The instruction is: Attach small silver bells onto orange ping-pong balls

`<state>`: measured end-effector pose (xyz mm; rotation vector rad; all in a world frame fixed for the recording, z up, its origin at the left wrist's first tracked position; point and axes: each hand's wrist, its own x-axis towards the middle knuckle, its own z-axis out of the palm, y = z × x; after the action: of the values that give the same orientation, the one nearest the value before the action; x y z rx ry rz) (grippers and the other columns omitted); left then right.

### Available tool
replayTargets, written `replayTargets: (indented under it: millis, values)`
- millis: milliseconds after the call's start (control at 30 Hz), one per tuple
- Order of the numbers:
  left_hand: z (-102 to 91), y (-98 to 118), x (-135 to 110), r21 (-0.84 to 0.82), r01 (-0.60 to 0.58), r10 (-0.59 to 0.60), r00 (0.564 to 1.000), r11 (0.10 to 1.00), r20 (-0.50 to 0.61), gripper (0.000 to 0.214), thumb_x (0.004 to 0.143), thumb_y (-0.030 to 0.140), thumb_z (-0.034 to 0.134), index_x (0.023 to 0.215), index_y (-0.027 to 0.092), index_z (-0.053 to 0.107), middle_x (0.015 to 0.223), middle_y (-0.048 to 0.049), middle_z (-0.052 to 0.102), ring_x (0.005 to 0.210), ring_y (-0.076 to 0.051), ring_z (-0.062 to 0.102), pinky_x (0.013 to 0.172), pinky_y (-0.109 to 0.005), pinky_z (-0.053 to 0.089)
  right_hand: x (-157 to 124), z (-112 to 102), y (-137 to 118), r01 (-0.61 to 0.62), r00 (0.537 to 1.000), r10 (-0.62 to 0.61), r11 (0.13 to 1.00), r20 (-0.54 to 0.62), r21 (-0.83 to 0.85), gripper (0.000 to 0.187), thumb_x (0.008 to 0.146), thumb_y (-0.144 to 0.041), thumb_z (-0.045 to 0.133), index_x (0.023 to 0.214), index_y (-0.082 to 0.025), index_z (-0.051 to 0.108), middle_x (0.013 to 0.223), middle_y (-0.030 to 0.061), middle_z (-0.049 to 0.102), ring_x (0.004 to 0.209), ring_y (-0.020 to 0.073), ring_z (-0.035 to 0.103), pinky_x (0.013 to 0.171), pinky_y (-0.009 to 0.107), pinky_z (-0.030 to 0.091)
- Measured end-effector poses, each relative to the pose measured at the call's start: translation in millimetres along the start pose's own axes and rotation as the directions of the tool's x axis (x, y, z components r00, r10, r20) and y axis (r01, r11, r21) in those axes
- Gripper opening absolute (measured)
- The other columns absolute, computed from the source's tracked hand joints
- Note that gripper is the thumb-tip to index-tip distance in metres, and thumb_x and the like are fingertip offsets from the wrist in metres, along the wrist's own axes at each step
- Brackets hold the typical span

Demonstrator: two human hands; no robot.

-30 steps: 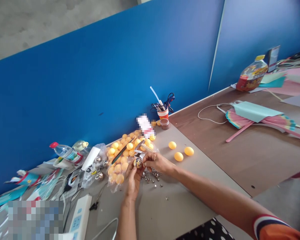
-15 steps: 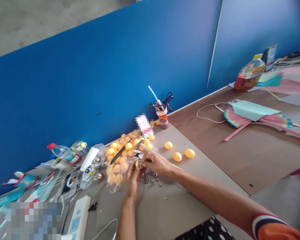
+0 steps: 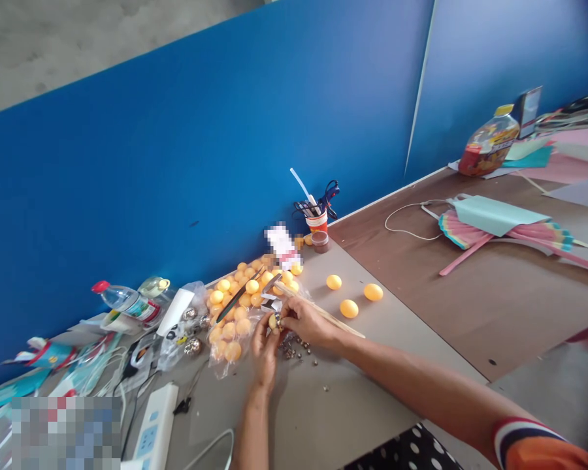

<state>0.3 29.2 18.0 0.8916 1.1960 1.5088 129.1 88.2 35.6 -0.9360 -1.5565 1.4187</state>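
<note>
My left hand (image 3: 264, 344) has its fingers closed around a small round yellow-and-silver piece (image 3: 273, 321), too small and covered to identify fully. Against its right side, the fingers of my right hand (image 3: 308, 322) are pinched together. Just below the hands, several tiny silvery beads (image 3: 290, 353) lie scattered on the grey tabletop. Behind and to the left is a heap of orange balls (image 3: 229, 331), partly in a clear plastic bag. A pair of dark tweezers (image 3: 238, 297) rests across the heap. Three loose orange balls (image 3: 349, 309) sit to the right, apart from my hands.
A thin wooden stick (image 3: 345, 324) lies behind my right wrist. Farther back stand a cup of pens and cables (image 3: 317, 222) and a small lidded jar (image 3: 320, 242). On the left are a red-capped bottle (image 3: 127, 303) and a power strip (image 3: 157, 418). A blue partition (image 3: 186, 163) borders the table.
Both hands have shifted slightly right, with the small piece still between them and turned a little. The loose orange balls and the wooden stick have moved slightly.
</note>
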Motion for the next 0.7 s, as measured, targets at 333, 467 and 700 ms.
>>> replayTargets:
  millis: [333, 467, 700]
  values:
    - [-8.5, 12, 8, -0.157, -0.016, 0.007, 0.998, 0.988, -0.061, 0.035, 0.071, 0.035, 0.077, 0.103, 0.024, 0.067, 0.099, -0.0019, 0.071, 0.083, -0.018, 0.068, 0.083, -0.034, 0.052, 6, -20, -1, 0.151, 0.971, -0.124, 0.981, 0.206, -0.12, 0.005, 0.075, -0.013, 0.057, 0.073, -0.017, 0.061, 0.07, -0.0013, 0.059, 0.064, 0.0119, 0.052, 0.061, 0.024, 0.041]
    - [-12.0, 13, 10, -0.195, -0.016, 0.001, 0.997, 0.981, -0.077, 0.036, 0.07, 0.035, 0.078, 0.102, 0.022, 0.067, 0.087, -0.0007, 0.071, 0.074, -0.016, 0.067, 0.074, -0.029, 0.053, -6, -14, 3, 0.343, 0.888, -0.181, 0.872, 0.422, -0.349, 0.011, 0.07, -0.009, 0.06, 0.073, -0.019, 0.065, 0.073, 0.0008, 0.06, 0.061, 0.0122, 0.05, 0.06, 0.025, 0.04]
    - [-9.4, 12, 8, -0.163, -0.019, 0.011, 0.999, 0.986, -0.048, 0.035, 0.072, 0.037, 0.076, 0.102, 0.02, 0.066, 0.087, -0.0013, 0.07, 0.074, -0.016, 0.067, 0.072, -0.029, 0.052, -15, 0, 22, 0.575, 0.805, -0.304, 0.611, 0.509, -0.544, 0.014, 0.067, -0.008, 0.065, 0.062, -0.02, 0.063, 0.067, 0.002, 0.056, 0.055, 0.0123, 0.045, 0.064, 0.029, 0.04]
